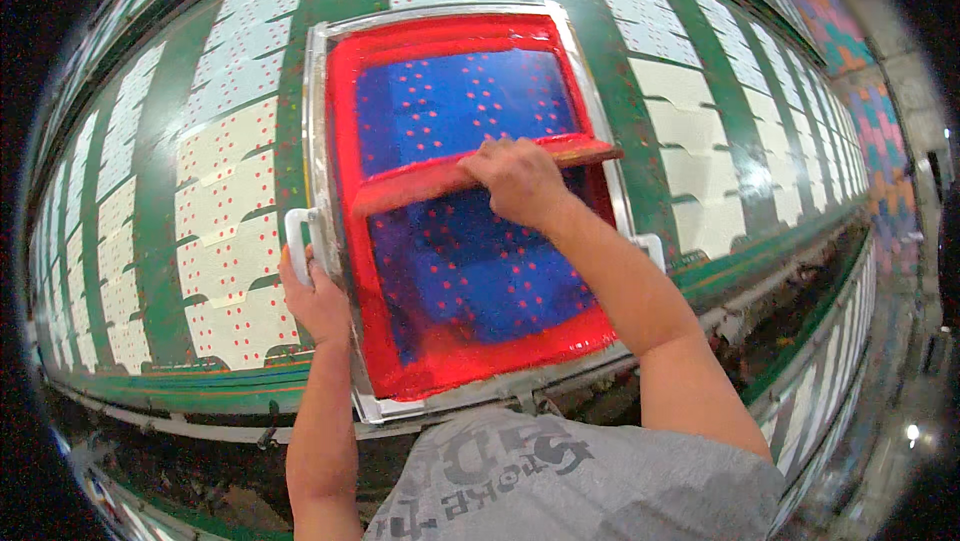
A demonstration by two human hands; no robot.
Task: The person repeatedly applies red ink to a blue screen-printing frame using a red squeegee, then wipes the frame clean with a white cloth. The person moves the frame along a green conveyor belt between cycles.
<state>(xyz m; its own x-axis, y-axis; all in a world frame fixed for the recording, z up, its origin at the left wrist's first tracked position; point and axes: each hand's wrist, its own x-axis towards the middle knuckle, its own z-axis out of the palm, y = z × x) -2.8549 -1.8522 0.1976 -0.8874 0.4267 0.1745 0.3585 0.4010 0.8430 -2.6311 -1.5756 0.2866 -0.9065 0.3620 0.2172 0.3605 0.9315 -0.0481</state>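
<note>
A screen-printing frame (590, 71) with pale metal edges lies on the green table in front of me. Its blue mesh (455, 76) carries small red dots, and wet red ink (490, 366) rims it on all sides. My right hand (522, 183) is closed over the top of a red-coated squeegee (410, 184), which spans the mesh from side to side, slightly tilted, near the middle. At the frame's left edge, my left hand (318, 303) is wrapped round a white handle (295, 239). The squeegee's lower edge is hidden from me.
Rows of pale cut fabric pieces (230, 231) with red dots lie left of the frame on the green table (165, 291). To the right, cream pieces (690, 161) show no dots. A second white handle (650, 244) sits on the frame's right side. A rail (200, 426) runs along the table's near edge.
</note>
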